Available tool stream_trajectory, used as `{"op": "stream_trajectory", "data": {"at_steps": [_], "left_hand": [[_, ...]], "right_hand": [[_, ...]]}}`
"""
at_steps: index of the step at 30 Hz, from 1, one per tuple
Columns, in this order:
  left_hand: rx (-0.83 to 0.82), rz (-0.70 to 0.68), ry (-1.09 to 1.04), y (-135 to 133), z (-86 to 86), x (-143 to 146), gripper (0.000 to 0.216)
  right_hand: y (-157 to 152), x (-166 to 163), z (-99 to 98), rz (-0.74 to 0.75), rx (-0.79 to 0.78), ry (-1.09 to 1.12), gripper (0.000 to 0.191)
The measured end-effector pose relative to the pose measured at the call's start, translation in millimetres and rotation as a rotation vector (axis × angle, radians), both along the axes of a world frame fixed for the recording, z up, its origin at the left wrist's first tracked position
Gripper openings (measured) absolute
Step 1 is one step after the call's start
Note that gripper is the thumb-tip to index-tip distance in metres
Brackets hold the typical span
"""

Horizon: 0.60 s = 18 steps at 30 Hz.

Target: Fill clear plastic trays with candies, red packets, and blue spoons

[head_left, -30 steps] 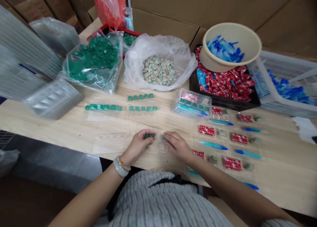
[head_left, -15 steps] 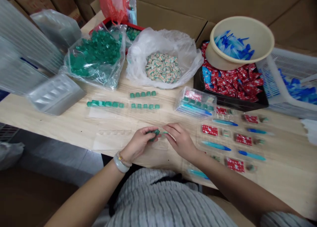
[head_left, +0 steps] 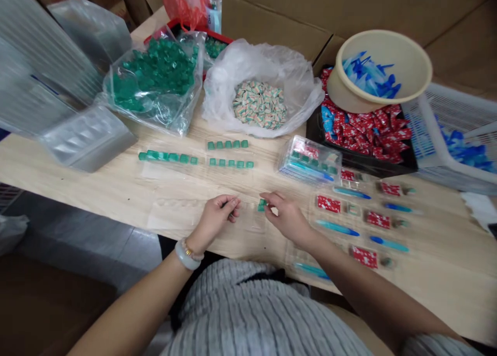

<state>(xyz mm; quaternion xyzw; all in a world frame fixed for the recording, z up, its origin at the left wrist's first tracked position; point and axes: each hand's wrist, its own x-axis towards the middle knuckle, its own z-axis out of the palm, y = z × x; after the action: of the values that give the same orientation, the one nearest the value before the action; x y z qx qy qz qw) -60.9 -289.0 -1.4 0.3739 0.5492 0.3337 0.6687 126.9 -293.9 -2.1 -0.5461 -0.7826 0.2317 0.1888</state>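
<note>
My right hand (head_left: 286,215) pinches a small green translucent piece (head_left: 261,204), perhaps more than one cube, low over a clear plastic blister tray (head_left: 254,224). My left hand (head_left: 220,214) is to the left of it, with thumb and fingertips pressed together. Whatever is between them, if anything, is hidden. Left of that hand lies a clear tray with moulded pockets (head_left: 174,204). Farther up the table, green cubes sit in short rows: an upper row (head_left: 228,144), a lower row (head_left: 231,163) and a left row (head_left: 168,157).
Behind are a bag of green cubes (head_left: 155,81), a white bag of small printed pieces (head_left: 259,104), and a cream tub (head_left: 382,99) above red packets (head_left: 373,133). Filled trays with red packets and blue pens (head_left: 337,227) lie right. Clear trays (head_left: 89,138) stand left.
My hands have moved apart. The left drew slightly left, away from the green pieces it held; the right now has green at its fingertips. The camera view shifted slightly.
</note>
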Motion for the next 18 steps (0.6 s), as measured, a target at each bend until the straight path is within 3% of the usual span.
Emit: {"op": "stream_trajectory", "data": {"at_steps": [5,9,14,18], "left_hand": [[0.082,-0.057,0.144,-3.1,-11.7,1.1,0.024],[0.119,-0.050,0.150,-3.4,-19.7,2.0,0.025],[0.141,-0.050,0.126,-3.9,-26.2,-0.8,0.028],[0.137,-0.072,0.100,-4.3,-25.8,-2.2,0.027]], "right_hand": [[7.9,-7.1,-2.6,0.209,0.035,-0.244,0.014],[10.4,-11.7,-4.3,0.308,0.069,-0.244,0.015],[2.2,-15.2,-10.4,0.339,0.108,-0.254,0.020],[-5.5,-16.9,-13.9,0.259,0.093,-0.297,0.020]]}}
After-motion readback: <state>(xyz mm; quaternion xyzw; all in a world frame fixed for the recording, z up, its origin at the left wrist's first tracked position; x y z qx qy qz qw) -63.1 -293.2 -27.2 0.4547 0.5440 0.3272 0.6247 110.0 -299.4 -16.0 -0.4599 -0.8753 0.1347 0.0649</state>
